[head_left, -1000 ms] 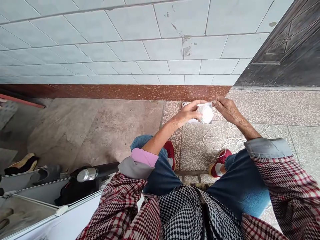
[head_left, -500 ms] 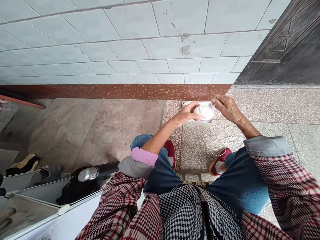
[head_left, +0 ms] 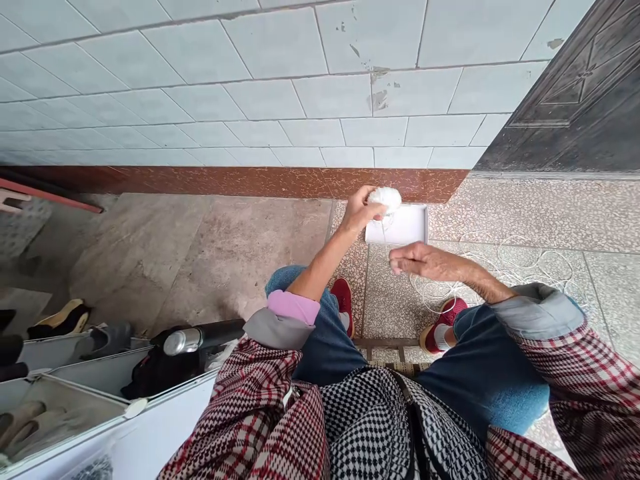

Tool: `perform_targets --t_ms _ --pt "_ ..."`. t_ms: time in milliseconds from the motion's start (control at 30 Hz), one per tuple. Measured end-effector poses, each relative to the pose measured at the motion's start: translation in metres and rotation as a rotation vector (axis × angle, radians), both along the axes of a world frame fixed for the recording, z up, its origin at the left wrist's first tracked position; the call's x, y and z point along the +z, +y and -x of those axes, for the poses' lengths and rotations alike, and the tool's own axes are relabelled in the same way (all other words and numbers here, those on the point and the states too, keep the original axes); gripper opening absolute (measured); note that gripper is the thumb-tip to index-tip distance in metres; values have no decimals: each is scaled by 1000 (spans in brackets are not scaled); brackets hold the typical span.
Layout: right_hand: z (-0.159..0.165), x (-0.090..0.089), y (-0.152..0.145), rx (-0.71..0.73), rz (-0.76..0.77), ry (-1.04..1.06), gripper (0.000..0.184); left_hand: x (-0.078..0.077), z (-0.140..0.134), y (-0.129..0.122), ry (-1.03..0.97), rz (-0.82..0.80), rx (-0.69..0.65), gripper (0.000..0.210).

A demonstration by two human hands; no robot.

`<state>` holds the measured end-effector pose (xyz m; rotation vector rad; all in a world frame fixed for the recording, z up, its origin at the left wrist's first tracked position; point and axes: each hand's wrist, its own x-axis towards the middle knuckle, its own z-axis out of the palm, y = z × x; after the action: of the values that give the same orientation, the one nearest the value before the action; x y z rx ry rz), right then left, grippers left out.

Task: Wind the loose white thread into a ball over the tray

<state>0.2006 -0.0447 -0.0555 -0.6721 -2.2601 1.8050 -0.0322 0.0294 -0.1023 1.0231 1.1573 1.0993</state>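
A white ball of string [head_left: 385, 199] is gripped in my left hand [head_left: 359, 212], raised near the foot of the wall. Below and beside it a shallow white box lid or tray [head_left: 411, 225] lies on the floor. My right hand [head_left: 417, 260] is closed in a pinch, nearer to me than the tray; a thin strand seems to run from the ball towards it. Loose loops of white string [head_left: 443, 287] lie on the floor beneath and to the right of my right forearm.
A tiled wall [head_left: 280, 100] with a brown skirting [head_left: 250, 181] rises in front. At the right is a dark door [head_left: 575, 87]. A rack of shoes [head_left: 90, 387] with a metal-capped flask [head_left: 185, 341] stands at the left. My red shoes [head_left: 343, 301] are on the floor below.
My left hand has moved left and up with the ball, uncovering the tray. My right hand has come down and left, from beside the tray to in front of it.
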Motion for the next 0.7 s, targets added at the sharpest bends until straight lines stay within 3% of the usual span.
perform_targets --t_ms 67,133,233,300,400,467,533,567,633,700 --pt "-16 12 13 -159 -1 72 55 -1 -2 -4 89 -2 -101 53" --pt "-34 14 32 -410 -102 93 56 1 -7 -12 107 2 -253 49" --pt "-49 -4 53 -639 -346 26 58 9 -19 -26 33 21 -535 53" --pt "-43 -23 53 -620 -408 -61 57 15 -23 -30 -93 45 -608 61" --pt "-20 -40 33 -499 -351 -194 47 17 -19 -20 -227 8 -422 65" --pt "-8 -37 18 -361 -288 -207 42 13 -12 -11 -137 -55 -216 61" --pt "-8 -25 13 -283 -217 -115 44 6 -8 -7 85 -124 -99 60" --pt "-12 -18 16 -300 -198 -53 47 3 -7 -8 193 -157 -111 59" --pt "-25 -7 30 -433 -225 47 54 0 -12 -16 284 -185 -290 59" --pt "-38 -6 47 -581 -316 78 59 1 -19 -26 159 -132 -509 60"
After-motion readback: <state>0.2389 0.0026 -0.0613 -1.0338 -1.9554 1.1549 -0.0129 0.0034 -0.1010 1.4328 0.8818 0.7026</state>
